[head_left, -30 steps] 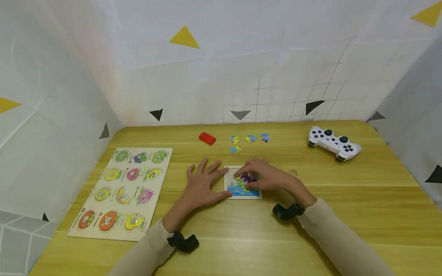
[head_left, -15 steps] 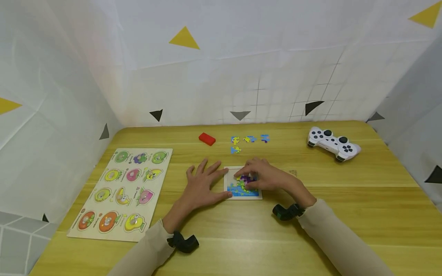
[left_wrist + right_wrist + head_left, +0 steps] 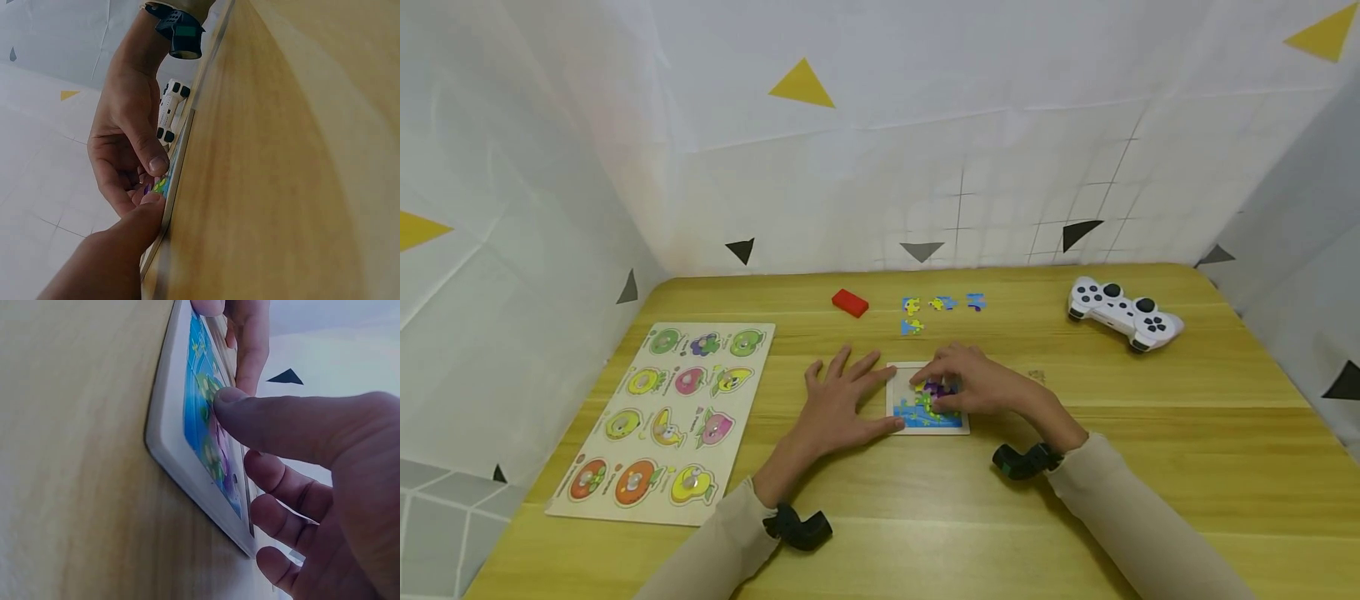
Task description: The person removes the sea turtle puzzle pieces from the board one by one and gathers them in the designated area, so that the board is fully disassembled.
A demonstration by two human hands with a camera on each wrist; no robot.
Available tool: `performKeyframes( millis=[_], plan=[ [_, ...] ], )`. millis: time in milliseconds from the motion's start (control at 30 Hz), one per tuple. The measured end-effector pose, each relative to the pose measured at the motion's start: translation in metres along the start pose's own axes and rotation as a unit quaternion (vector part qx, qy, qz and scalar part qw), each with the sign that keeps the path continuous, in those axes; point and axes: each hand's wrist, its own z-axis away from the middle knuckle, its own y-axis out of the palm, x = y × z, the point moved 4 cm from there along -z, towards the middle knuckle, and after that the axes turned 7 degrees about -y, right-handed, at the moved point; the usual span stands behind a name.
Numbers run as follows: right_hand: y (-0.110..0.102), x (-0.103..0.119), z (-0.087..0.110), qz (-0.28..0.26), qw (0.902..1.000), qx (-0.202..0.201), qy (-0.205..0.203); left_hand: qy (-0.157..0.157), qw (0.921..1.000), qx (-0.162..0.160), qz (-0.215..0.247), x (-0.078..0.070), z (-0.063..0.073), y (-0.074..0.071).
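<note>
A small square puzzle board [image 3: 929, 431] with a pale rim lies mid-table, its lower part filled with blue, green and purple jigsaw pieces. My left hand [image 3: 838, 407] rests to its left with fingers spread; the index fingertip and thumb touch the board's left side. Over the board, my right hand [image 3: 977, 383] has curled fingers, with thumb and index finger about a purple and yellow puzzle piece [image 3: 928, 390], partly hidden by the fingers. In the right wrist view the thumb [image 3: 275, 422] touches the picture. Several loose pieces [image 3: 912, 327] lie behind the board.
A wooden fruit peg puzzle [image 3: 673, 412] lies at the left. A red block [image 3: 850, 302] sits at the back, near the loose pieces. At the back right is a white game controller [image 3: 1123, 312]. White cloth walls [image 3: 880, 192] stand around the table [image 3: 925, 517].
Hardly anything differs: both hands keep their places at the board, and the loose pieces have not moved. The view has shifted very slightly.
</note>
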Motion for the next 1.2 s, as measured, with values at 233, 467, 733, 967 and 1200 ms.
performKeyframes(
  millis=[233,467,733,967,1200],
  plan=[
    [-0.0002,-0.0011,0.0003,0.0,1.0,0.002,0.008,0.0,1.0,0.002,0.001,0.0001,-0.0005,-0.0001],
    [-0.0017,-0.0016,0.001,-0.003,1.0,-0.003,0.008,0.003,1.0,-0.002,0.001,-0.0001,-0.0011,-0.0008],
    [-0.0034,-0.0029,0.0011,-0.018,0.9997,-0.012,0.013,0.011,0.9999,-0.013,0.003,-0.0011,-0.0007,-0.0029],
    [-0.0044,-0.0035,0.0002,-0.036,0.9992,-0.015,-0.002,0.001,1.0,-0.006,0.0,0.0,-0.0013,-0.0014],
    [-0.0039,-0.0034,0.001,-0.044,0.9987,-0.018,-0.019,-0.003,1.0,0.0,0.006,-0.0007,0.0003,-0.0001]
  ],
)
